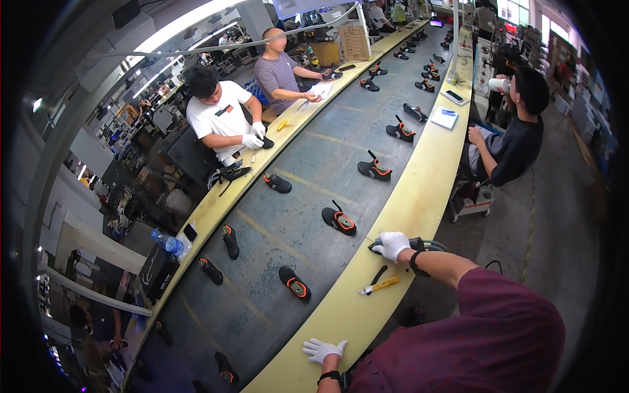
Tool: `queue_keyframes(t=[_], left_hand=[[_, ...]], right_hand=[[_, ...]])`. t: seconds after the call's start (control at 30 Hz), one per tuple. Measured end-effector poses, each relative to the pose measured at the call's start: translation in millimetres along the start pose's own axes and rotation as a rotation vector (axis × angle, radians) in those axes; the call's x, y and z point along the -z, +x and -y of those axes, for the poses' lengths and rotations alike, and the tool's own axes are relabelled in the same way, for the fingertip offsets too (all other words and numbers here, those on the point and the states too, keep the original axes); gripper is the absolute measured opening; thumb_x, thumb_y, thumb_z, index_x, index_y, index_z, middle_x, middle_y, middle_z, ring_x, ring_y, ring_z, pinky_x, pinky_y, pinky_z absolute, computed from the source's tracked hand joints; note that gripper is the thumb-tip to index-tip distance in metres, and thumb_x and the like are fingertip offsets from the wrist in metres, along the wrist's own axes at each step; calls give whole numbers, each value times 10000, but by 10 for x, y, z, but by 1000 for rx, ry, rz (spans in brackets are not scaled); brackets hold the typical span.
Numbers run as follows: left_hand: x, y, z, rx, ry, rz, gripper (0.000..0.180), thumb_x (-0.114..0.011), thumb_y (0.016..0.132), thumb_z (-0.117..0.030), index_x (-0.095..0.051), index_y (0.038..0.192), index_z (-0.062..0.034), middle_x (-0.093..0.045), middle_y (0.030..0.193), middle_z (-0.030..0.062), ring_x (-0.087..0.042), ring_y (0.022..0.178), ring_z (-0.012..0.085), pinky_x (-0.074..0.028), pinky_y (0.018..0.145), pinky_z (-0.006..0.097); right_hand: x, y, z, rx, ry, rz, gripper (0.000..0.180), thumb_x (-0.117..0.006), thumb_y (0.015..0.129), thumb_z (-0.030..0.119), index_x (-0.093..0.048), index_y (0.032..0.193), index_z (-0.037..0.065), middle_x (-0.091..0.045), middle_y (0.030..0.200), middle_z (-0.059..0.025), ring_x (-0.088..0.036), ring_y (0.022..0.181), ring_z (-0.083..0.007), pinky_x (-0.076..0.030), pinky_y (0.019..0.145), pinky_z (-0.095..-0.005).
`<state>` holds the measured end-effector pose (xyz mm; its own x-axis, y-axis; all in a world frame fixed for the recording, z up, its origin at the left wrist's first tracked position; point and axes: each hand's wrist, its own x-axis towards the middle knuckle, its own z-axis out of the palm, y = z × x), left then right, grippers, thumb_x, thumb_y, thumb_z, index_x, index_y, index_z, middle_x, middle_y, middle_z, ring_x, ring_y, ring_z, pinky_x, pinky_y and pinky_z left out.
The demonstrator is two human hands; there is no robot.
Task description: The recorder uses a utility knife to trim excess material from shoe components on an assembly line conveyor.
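Observation:
My left hand (324, 349), in a white glove, lies flat with fingers spread on the yellow ledge (327, 314) along the conveyor. Farther along that ledge, my white-gloved right hand (393, 246) is closed over a dark handheld tool (415, 243); hoses or cables trail from its right side. The glove hides most of the tool, so its kind is unclear. Just below the right hand rest a yellow-handled cutter (380, 285) and a thin black curved piece (377, 274). The nearest shoe to my hands, black with an orange collar (295, 283), sits on the belt.
The grey conveyor belt (262, 226) carries several black-and-orange shoes, including one with a raised strap (339, 219). Across it, a person in white (223, 114) handles a shoe, beside a person in grey (282, 72). At right, a seated person (517, 131) drinks from a cup.

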<state>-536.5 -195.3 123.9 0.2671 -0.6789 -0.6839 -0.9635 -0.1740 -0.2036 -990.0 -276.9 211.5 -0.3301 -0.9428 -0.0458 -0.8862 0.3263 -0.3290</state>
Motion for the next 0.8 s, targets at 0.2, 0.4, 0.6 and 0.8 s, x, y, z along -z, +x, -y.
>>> queue_keyframes(t=[0.2, 0.4, 0.6, 0.8], left_hand=[[-10, 17, -7, 2, -4, 0, 1611, -792, 700, -895, 25, 1739, 26, 79, 1817, 285, 35, 1685, 481, -246, 1281, 674], [-10, 6, -54, 1, -6, -6, 1611, -795, 697, -895, 20, 1739, 24, 76, 1819, 280, 32, 1686, 479, -249, 1280, 676], [-15, 12, -69, 3, 3, -13, 1614, -798, 690, -898, 9, 1741, 23, 68, 1820, 277, 28, 1686, 477, -248, 1279, 679], [-20, 15, -78, 3, 1, -13, 1607, -794, 690, -901, -3, 1743, 20, 50, 1824, 269, 20, 1688, 470, -247, 1278, 680]], right_hand=[[-16, -2, -5, 0, 14, -8, 456, -732, 963, 544, -749, 987, 89, -793, 984, -154, -777, 937, -361, -603, 859, -476], [-1, 9, -47, 6, 14, -25, 454, -735, 960, 543, -748, 984, 90, -791, 976, -156, -775, 930, -364, -602, 855, -477], [-5, 11, -61, 1, 16, -23, 456, -739, 956, 546, -748, 971, 90, -791, 972, -157, -775, 928, -364, -602, 854, -475], [15, 20, -65, -8, 18, -8, 458, -740, 953, 548, -751, 973, 91, -791, 976, -156, -775, 929, -364, -602, 853, -473]])
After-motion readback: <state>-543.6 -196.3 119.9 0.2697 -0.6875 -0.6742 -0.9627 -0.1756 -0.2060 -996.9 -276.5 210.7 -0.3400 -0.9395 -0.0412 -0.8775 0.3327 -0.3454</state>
